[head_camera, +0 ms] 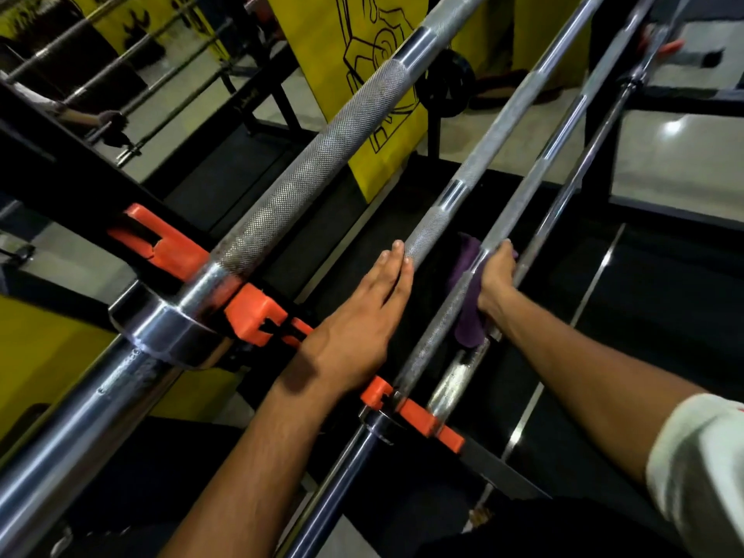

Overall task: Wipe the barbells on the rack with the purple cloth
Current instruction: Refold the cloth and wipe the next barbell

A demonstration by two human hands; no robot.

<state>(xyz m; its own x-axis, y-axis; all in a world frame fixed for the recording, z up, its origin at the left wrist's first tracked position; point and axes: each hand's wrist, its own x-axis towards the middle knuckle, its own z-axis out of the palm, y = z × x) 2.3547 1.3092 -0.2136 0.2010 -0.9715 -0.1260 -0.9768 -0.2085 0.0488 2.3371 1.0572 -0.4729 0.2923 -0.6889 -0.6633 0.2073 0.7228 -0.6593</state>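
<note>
Several steel barbells lie side by side on a black rack with orange holders (249, 308). The nearest, thickest barbell (314, 171) runs from lower left to upper right. My left hand (358, 320) lies flat with straight fingers against the second barbell (475, 171). My right hand (497, 275) grips the third barbell (535, 175) with the purple cloth (469, 312) wrapped round the bar under the palm. A fourth, thinner barbell (583, 163) lies just to the right of that hand.
A yellow panel with a black drawing (374, 74) stands behind the rack. A mirror (133, 66) at upper left reflects the bars. Black floor mats and pale tiles (676, 163) lie below, and a black weight plate (447, 86) sits at the back.
</note>
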